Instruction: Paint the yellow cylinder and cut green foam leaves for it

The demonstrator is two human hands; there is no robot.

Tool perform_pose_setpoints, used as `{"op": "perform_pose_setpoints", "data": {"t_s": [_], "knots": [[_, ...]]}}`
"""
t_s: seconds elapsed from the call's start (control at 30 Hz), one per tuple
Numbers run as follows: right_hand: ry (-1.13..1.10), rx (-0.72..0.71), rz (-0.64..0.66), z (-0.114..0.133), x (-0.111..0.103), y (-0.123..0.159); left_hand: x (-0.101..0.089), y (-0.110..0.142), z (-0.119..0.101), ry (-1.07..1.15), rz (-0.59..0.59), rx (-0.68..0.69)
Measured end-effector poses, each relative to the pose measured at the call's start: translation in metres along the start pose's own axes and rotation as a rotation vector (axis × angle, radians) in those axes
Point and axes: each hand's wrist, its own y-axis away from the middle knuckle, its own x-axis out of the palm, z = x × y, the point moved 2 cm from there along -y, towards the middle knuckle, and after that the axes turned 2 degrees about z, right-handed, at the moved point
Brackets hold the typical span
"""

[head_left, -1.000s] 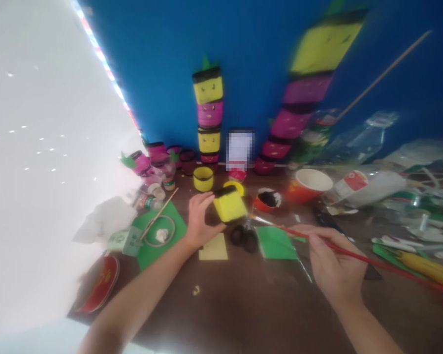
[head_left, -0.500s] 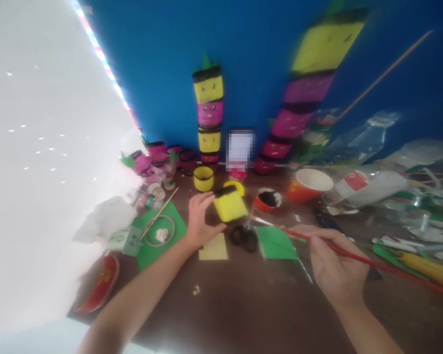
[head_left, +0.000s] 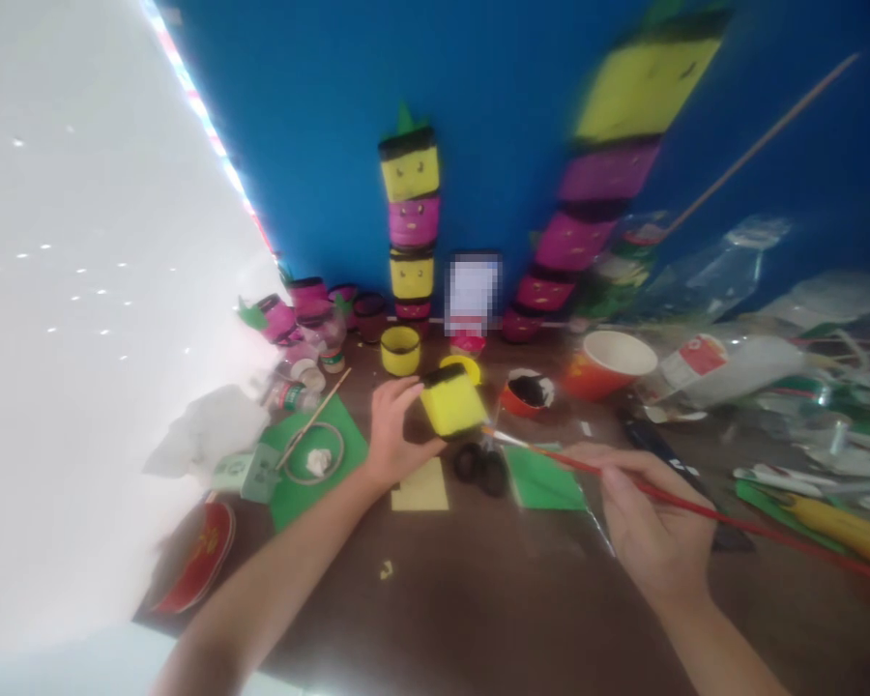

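My left hand (head_left: 391,435) grips a yellow cup with a black rim (head_left: 452,401), tilted on its side above the brown table (head_left: 478,599). My right hand (head_left: 652,517) pinches a long red-handled paintbrush (head_left: 696,507). The brush tip points left and reaches close to the yellow cup's lower right edge. A small orange cup of black paint (head_left: 528,391) stands just beyond the brush tip. A green sheet (head_left: 543,478) lies under the brush, and a pale yellow sheet (head_left: 420,488) lies under my left hand.
Stacks of yellow and pink painted cups (head_left: 410,227) lean on the blue wall, with another stack (head_left: 609,164) to the right. An orange paper cup (head_left: 609,362), plastic bottles (head_left: 725,362), a green mat with a ring (head_left: 311,459) and a red lid (head_left: 203,556) lie around.
The brush and my right hand have shifted slightly left, bringing the tip nearer the yellow cup. My left hand keeps the cup in place.
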Motion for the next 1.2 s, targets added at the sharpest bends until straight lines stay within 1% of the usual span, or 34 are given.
{"op": "perform_pose_setpoints", "data": {"t_s": [0.1,0.27,0.37,0.47,0.57,0.67,0.77,0.87,1.07,1.2], "knots": [[-0.039,0.010,0.018,0.001,0.005,0.001,0.000,0.000,0.000,0.003,0.001,0.001],[0.025,-0.009,0.003,0.004,0.007,-0.001,0.000,0.000,-0.001,0.004,0.002,0.004],[0.035,-0.017,-0.007,0.005,0.006,-0.004,0.000,-0.001,0.000,0.001,-0.001,0.003],[0.050,-0.017,-0.050,0.006,0.001,-0.005,0.000,0.000,0.000,-0.003,-0.003,0.003],[-0.020,0.006,-0.079,0.005,-0.003,-0.005,0.000,0.000,0.000,-0.001,-0.005,0.002],[-0.089,0.014,-0.026,0.004,-0.001,-0.002,0.000,-0.001,-0.001,-0.006,0.002,-0.008],[-0.030,0.001,0.045,0.005,0.005,0.002,0.000,0.000,-0.001,-0.015,0.004,-0.011],[0.052,-0.018,0.083,0.007,0.011,0.004,0.000,0.000,0.000,-0.021,0.014,-0.015],[0.140,-0.023,0.084,0.015,0.019,0.001,0.000,0.001,0.000,-0.024,0.017,-0.012],[0.115,-0.019,0.034,0.015,0.014,-0.003,0.000,0.000,-0.001,-0.016,0.010,-0.007]]}}
